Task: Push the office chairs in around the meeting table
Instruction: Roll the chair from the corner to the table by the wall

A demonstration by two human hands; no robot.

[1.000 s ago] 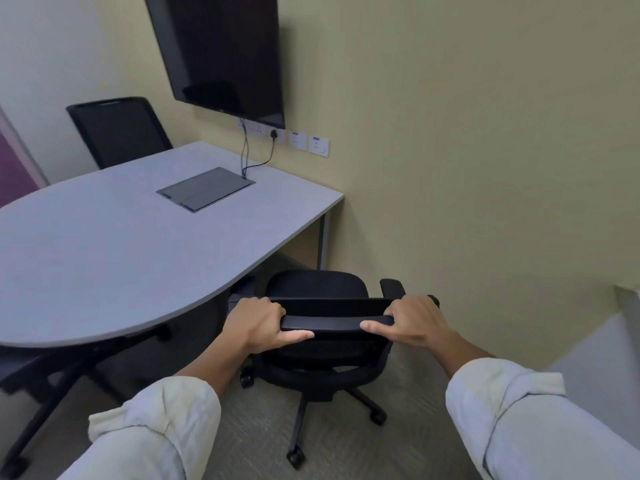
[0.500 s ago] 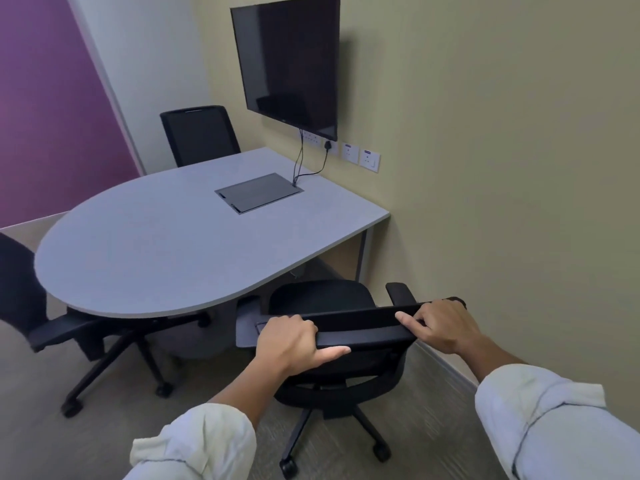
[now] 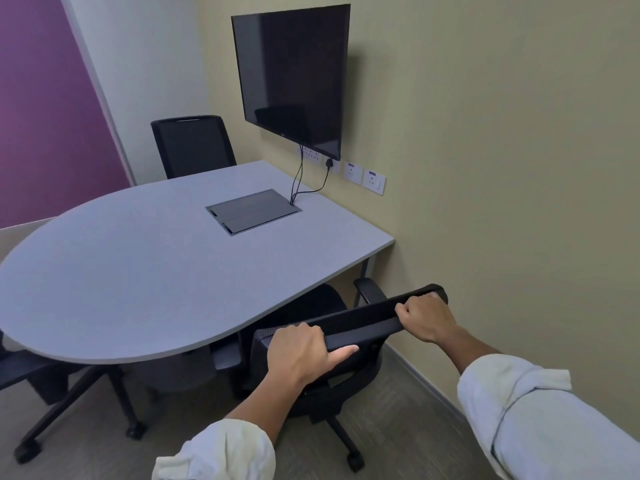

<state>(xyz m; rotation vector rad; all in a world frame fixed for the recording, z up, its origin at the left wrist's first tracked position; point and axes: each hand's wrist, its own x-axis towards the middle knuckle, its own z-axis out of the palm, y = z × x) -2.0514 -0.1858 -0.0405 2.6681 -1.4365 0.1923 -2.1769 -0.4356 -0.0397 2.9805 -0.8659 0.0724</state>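
Note:
A black office chair (image 3: 363, 322) stands at the near right side of the grey meeting table (image 3: 138, 271), its seat partly under the tabletop. My left hand (image 3: 301, 351) grips the left end of the backrest's top edge. My right hand (image 3: 426, 317) grips the right end. A second black chair (image 3: 194, 145) stands at the far side, its backrest against the table edge. A third black chair (image 3: 20, 372) sits at the left, mostly under the table and cut off by the frame.
A dark wall screen (image 3: 294, 77) hangs above the table's far right end, with cables running down to a flap box (image 3: 252, 211) in the tabletop. The yellow wall (image 3: 502, 202) runs close along the chair's right side. A purple panel (image 3: 45, 116) stands at the left.
The chair has rolled forward, its seat going further under the tabletop, and the backrest has turned slightly. Both hands kept their grip. The view rose and swung left, showing more of the room.

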